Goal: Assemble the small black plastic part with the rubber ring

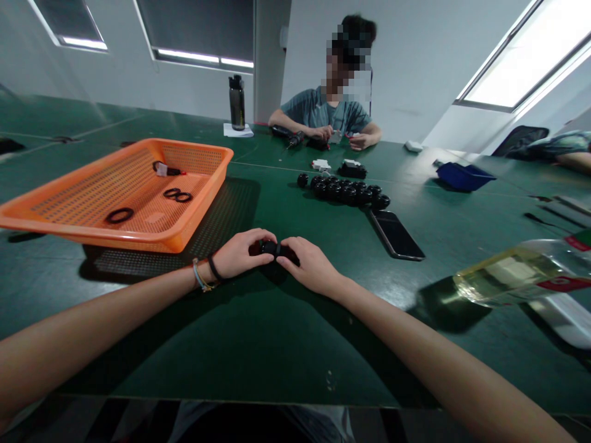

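Note:
My left hand (241, 253) and my right hand (308, 263) meet at the middle of the green table (221, 344). Between them is a small black round part (269, 247), with the fingers of both hands closed round it. Its details are dark and partly covered by the fingers. Left of my hands stands an orange basket (184, 231) with several black rings and a black cord-like item in it. Beyond my hands lies a group of glossy black balls (347, 192), beside a dark phone (397, 235).
On the right lies a bottle of yellow liquid (512, 271) near a white object (566, 317). A blue tray (464, 176) is farther back. Across the table a person (330, 114) handles small parts near a drill (295, 139). A dark bottle (237, 103) stands at the back.

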Action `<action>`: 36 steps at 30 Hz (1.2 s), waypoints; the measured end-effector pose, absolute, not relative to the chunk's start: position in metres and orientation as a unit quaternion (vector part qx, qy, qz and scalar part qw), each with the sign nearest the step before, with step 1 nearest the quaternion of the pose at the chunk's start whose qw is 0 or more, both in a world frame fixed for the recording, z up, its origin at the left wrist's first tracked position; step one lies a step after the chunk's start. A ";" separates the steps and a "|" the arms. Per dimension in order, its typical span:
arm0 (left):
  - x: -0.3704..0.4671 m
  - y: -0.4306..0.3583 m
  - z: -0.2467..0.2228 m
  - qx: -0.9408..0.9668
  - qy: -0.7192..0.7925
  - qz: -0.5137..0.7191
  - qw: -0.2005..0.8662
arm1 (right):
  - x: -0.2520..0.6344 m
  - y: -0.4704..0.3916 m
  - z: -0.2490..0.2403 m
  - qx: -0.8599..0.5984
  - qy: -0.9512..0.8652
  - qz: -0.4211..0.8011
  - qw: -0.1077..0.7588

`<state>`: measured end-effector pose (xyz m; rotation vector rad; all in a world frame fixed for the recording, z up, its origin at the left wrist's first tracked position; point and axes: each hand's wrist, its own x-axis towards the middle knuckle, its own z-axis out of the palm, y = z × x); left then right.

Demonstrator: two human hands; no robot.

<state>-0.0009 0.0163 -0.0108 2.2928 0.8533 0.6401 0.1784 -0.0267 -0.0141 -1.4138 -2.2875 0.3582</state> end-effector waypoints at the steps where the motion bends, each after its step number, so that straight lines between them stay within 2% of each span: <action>1: -0.001 0.016 -0.011 0.865 0.322 0.240 0.302 | 0.178 -0.027 -0.014 -0.509 -0.824 0.129 0.213; 36: -0.002 0.017 -0.010 0.864 0.328 0.236 0.301 | 0.179 -0.026 -0.016 -0.512 -0.821 0.139 0.213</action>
